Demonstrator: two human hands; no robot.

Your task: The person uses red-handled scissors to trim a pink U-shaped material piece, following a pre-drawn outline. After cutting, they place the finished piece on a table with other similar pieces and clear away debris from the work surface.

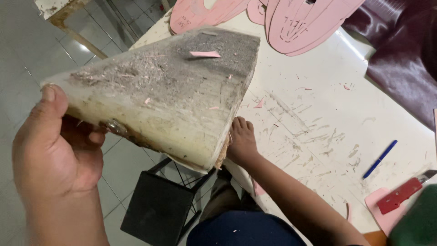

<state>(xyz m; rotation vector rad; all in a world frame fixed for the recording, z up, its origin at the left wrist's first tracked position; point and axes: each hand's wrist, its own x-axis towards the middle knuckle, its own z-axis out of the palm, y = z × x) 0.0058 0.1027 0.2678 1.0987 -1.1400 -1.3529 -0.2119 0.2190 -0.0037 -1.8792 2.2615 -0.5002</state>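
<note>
Left hand (54, 150), nearest the lens at 8 o'clock, grips the near corner of a thick cutting slab (168, 91), thumb on top, fingers curled under the edge. Slab is tilted up off the table, top face grey and scuffed w/ dust, fibres and a few pink scraps (205, 54); side face pale yellowish, worn at the lower edge. Right hand (241, 139), at 6 o'clock, reaches under/behind the slab's lower right corner; fingers touch that corner, but can't tell if they clasp it or just prop it. Dark blue trousers (241, 230) show at the bottom.

Under the slab at 7 o'clock: black stool (154, 209) w/ metal frame on a pale grey tiled floor (27, 54).

White table (318, 114) runs from 5 to 1 o'clock, surface heavily scored w/ cut marks and specked w/ pink bits. Near its right edge at 4 o'clock: red utility knife (403, 193) lying on a pink offcut (387, 214), blue pen (380, 158) just above. Green object at the lower right corner, blurred.

Far end, 12 to 1 o'clock: stack of pink pattern pieces (296, 23). Dark maroon glossy material (405, 54) at 2 o'clock, draped off the table edge.
</note>
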